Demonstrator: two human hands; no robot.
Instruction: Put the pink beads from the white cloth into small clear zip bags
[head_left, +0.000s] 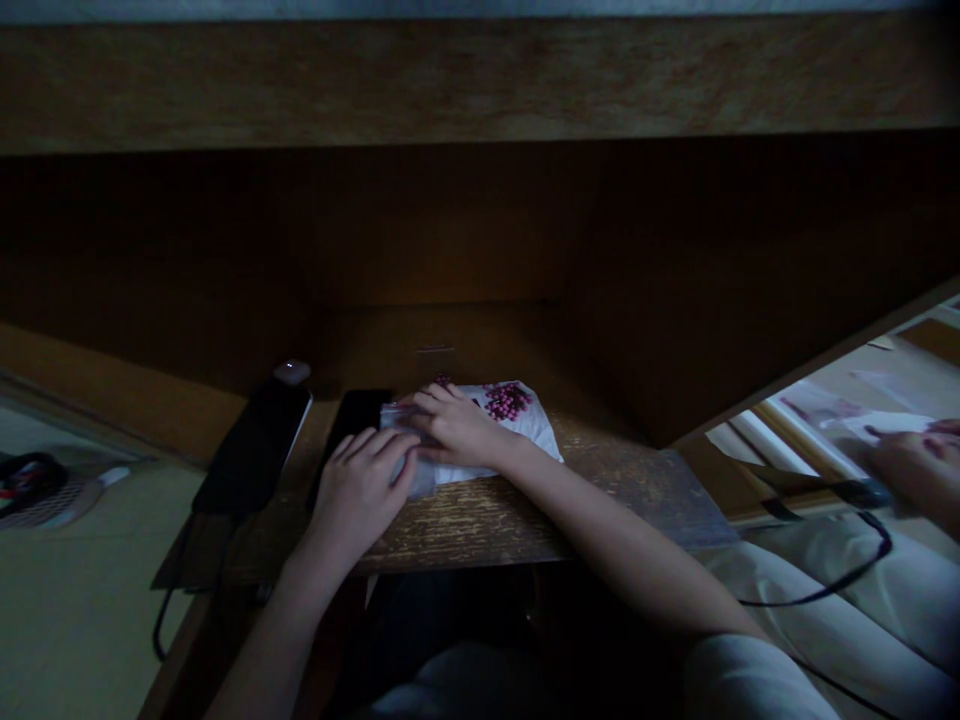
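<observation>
A white sheet of paper or tissue [534, 428] lies on the dark wooden desk [615, 490], with a heap of small purple-pink beads [508, 399] at its far end. My right hand [454, 425] rests on the near part of the sheet, fingers curled over a small clear plastic bag [395, 416]. My left hand [360, 490] lies just left of it, fingers bent and touching the same bag's edge. What is inside the bag is hidden in the dim light.
Two dark phones lie left of the hands: one [352, 420] beside my left hand, one [259, 445] further left with a cable hanging off the desk. Another person's hand [911, 470] shows at the right edge. A tall wooden wall stands behind the desk.
</observation>
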